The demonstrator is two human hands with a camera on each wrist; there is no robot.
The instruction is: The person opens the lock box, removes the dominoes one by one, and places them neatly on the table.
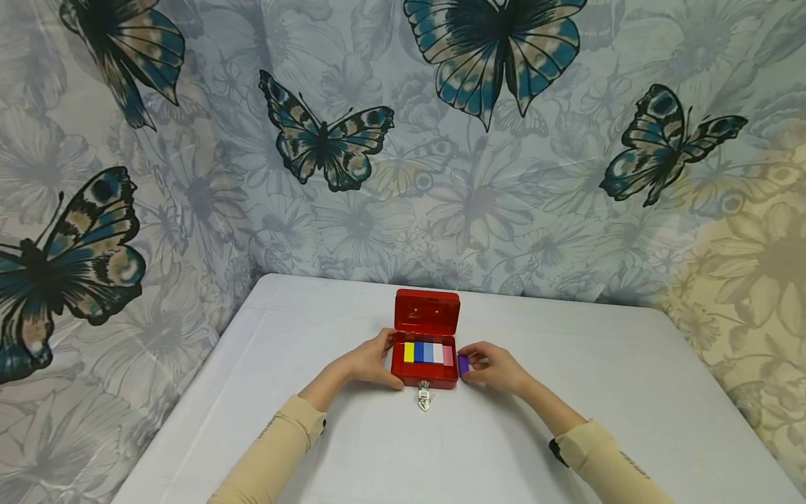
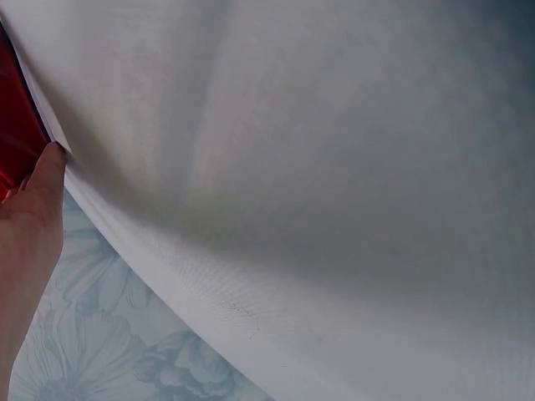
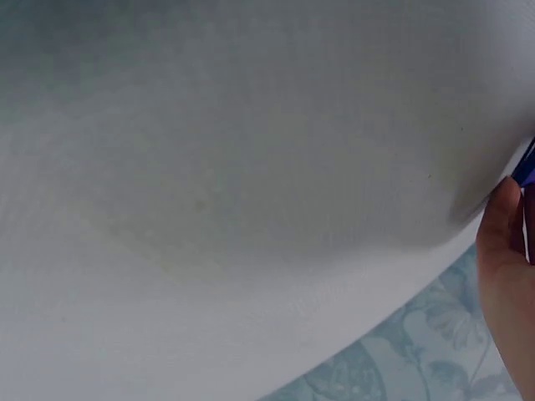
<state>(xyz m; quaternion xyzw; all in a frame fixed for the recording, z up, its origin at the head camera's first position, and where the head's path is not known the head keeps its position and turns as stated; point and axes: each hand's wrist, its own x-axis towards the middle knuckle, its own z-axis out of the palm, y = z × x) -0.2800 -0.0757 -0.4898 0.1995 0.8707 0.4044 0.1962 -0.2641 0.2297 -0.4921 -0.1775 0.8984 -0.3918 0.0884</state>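
Observation:
A small red metal box point(image 1: 425, 380) stands on the table with its lid point(image 1: 427, 313) raised at the back. Inside, a row of coloured blocks point(image 1: 428, 353) runs yellow, blue, light blue, white and pink from left to right. My left hand point(image 1: 371, 360) grips the box's left side, thumb at the front corner and fingers towards the back. Just outside the right wall, my right hand point(image 1: 497, 367) pinches a purple block point(image 1: 464, 365) between thumb and fingers. Both wrist views show only part of each hand, at the frame's edge.
A silver metal clasp or lock point(image 1: 425, 397) hangs at the box's front, with small metal pieces below it. White cloth covers the table point(image 1: 352, 448). Behind its far edge rises a wall point(image 1: 365, 231) with flower and butterfly patterns.

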